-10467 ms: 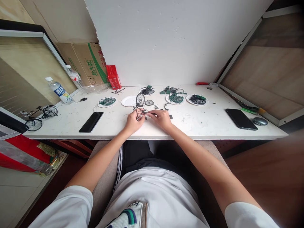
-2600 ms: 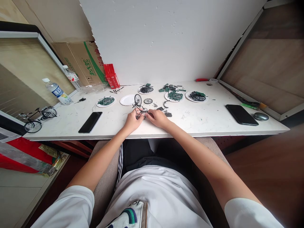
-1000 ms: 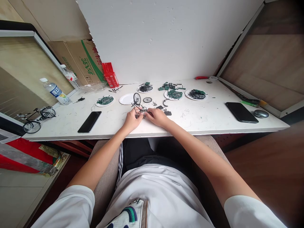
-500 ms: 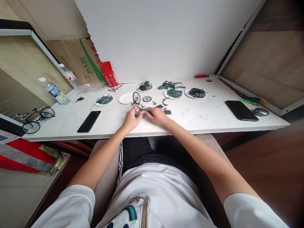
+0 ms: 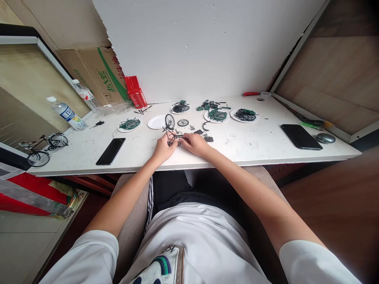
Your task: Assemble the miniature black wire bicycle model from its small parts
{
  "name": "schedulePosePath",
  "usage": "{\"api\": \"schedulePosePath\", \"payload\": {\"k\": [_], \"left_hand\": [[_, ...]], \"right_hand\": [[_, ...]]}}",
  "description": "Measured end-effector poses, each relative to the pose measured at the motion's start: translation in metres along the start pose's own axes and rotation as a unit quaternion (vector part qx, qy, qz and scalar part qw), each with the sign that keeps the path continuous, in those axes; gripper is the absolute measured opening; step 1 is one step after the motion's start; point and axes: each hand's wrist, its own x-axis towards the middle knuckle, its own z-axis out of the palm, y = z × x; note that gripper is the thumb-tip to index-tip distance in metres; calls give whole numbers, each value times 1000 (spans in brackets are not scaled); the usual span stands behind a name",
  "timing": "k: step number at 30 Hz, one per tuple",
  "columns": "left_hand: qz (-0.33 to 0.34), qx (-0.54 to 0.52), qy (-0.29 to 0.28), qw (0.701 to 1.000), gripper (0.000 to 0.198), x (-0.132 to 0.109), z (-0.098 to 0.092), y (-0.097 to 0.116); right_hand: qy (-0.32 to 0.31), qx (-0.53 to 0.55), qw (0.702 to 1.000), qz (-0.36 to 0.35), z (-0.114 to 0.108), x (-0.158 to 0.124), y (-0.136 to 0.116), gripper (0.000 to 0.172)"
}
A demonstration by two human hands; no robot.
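Near the front edge of the white table, my left hand (image 5: 164, 147) is closed on a small black model bicycle frame (image 5: 168, 134) that has one wheel (image 5: 169, 122) standing up at its top. My right hand (image 5: 194, 143) is at the frame's right side, fingers pinched together against it; whatever small part they hold is hidden. A loose spoked wheel (image 5: 183, 122) lies just behind the hands. Small dark pieces (image 5: 209, 139) and a curved black part (image 5: 205, 126) lie to the right of my right hand.
Paper plates of bicycle parts (image 5: 216, 115) stand behind, beside a bare plate (image 5: 155, 122). A finished model bicycle (image 5: 44, 148) and a phone (image 5: 111, 151) are left; another phone (image 5: 301, 137) and a mouse (image 5: 326, 138) are right. Bottles (image 5: 67, 113) stand back left.
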Motion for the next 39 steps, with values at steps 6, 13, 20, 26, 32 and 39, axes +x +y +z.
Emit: {"api": "schedulePosePath", "payload": {"k": [6,13,20,26,32,39], "left_hand": [[3,1,4,1000,28,0,0,0],[-2,5,1,1000,28,0,-1,2],[2,-1,2,1000,28,0,0,1],[-1,-2,2,1000,28,0,0,1],[-1,-9,1,1000,29,0,-1,1],[-1,-10,3,1000,30,0,0,-1]], "right_hand": [[-2,2,1000,0,-1,-1,-1,33],[-3,3,1000,0,-1,0,-1,33],[1,5,1000,-3,-1,0,-1,33],[0,3,1000,-3,-2,-1,-2,32],[-2,1,1000,2,-1,0,-1,34],[0,1,1000,-4,0,-1,-1,33]]}}
